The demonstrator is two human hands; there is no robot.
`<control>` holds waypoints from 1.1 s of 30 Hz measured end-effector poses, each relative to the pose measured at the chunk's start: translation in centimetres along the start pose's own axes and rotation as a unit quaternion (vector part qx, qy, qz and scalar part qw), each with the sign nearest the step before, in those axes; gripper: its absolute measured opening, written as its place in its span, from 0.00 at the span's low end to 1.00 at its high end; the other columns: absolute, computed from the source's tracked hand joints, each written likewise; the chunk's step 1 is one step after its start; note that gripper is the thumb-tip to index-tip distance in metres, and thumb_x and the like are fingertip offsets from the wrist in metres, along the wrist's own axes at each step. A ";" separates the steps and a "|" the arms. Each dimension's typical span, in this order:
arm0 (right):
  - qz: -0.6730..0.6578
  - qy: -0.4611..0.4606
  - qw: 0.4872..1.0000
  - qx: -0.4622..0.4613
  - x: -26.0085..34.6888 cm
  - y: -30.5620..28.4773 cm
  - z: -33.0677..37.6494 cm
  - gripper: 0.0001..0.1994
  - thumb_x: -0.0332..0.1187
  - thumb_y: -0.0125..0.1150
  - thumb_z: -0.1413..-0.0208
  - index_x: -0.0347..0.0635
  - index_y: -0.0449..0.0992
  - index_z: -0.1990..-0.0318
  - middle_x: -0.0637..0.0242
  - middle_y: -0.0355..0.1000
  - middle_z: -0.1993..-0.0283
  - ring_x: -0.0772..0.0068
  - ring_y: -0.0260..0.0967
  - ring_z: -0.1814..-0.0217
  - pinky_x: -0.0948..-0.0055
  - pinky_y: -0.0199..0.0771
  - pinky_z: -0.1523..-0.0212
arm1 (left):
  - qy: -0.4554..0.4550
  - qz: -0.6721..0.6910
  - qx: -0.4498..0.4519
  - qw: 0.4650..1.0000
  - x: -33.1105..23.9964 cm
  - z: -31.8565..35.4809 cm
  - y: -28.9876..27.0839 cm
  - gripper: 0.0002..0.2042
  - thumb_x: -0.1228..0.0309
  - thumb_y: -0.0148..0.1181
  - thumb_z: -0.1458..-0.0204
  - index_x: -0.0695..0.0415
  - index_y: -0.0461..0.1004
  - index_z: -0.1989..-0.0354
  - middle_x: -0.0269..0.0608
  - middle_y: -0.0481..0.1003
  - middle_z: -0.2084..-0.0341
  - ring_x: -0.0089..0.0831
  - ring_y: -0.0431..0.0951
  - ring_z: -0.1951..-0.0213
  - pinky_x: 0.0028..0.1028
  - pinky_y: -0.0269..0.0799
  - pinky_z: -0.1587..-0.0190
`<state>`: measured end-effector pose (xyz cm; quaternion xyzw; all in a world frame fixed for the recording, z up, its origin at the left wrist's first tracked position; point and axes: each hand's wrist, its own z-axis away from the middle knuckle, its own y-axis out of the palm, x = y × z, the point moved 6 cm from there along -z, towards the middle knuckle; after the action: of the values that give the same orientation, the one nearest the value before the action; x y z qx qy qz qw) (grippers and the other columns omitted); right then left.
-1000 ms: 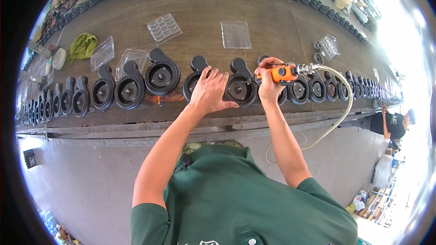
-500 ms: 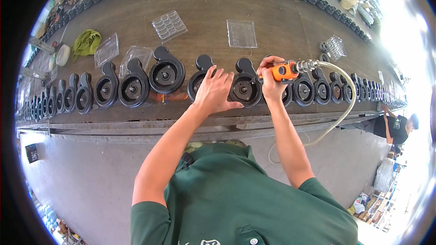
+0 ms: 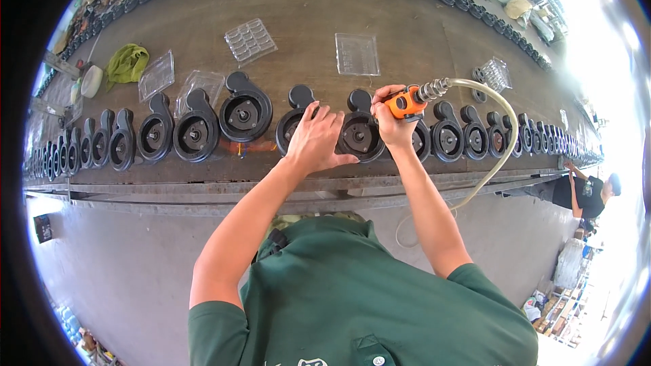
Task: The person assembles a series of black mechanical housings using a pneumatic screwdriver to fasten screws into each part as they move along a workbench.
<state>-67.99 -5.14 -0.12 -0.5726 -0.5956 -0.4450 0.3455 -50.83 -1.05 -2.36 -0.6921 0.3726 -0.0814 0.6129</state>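
From here I see the right hand (image 3: 392,120) closed around an orange tool (image 3: 405,104) right of centre. The left hand (image 3: 314,139), mid-frame, spreads fingers and thumb by a round black housing (image 3: 359,137); I can't tell whether it grips. A pale hose (image 3: 506,112) curves rightward; a green cloth (image 3: 127,64) lies upper left.

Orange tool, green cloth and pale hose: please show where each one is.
Orange tool (image 3: 407,104), head view: on its body.
Green cloth (image 3: 127,64), head view: on its middle.
Pale hose (image 3: 513,127), head view: on its bend.
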 end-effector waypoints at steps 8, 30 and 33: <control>-0.040 -0.004 0.998 -0.042 2.4 1.5 0.7 0.10 0.16 0.59 0.51 0.33 0.75 0.60 0.64 0.77 0.68 0.79 0.74 0.71 0.79 0.75 0.69 | -0.004 -0.004 0.005 1.000 0.1 0.0 0.5 0.52 0.30 0.63 0.60 0.72 0.72 0.43 0.53 0.77 0.50 0.48 0.69 0.38 0.47 0.49 0.27; -0.066 0.055 0.996 -0.016 1.5 3.4 1.6 0.08 0.17 0.57 0.50 0.33 0.74 0.62 0.64 0.75 0.68 0.79 0.74 0.71 0.80 0.75 0.70 | 0.003 0.000 0.000 1.000 0.3 0.1 0.6 0.51 0.31 0.64 0.60 0.71 0.73 0.44 0.53 0.77 0.51 0.49 0.69 0.38 0.48 0.49 0.28; -0.068 0.043 0.997 -0.006 0.9 3.6 1.9 0.09 0.16 0.59 0.51 0.34 0.74 0.62 0.65 0.75 0.68 0.79 0.74 0.70 0.79 0.75 0.70 | 0.003 0.003 0.002 1.000 0.3 0.0 0.5 0.49 0.32 0.65 0.60 0.71 0.73 0.44 0.53 0.77 0.52 0.48 0.69 0.39 0.48 0.49 0.28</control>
<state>-64.38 -3.24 0.53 -0.5128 -0.6155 -0.4951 0.3363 -50.84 -1.21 -2.90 -0.6894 0.3761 -0.0823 0.6136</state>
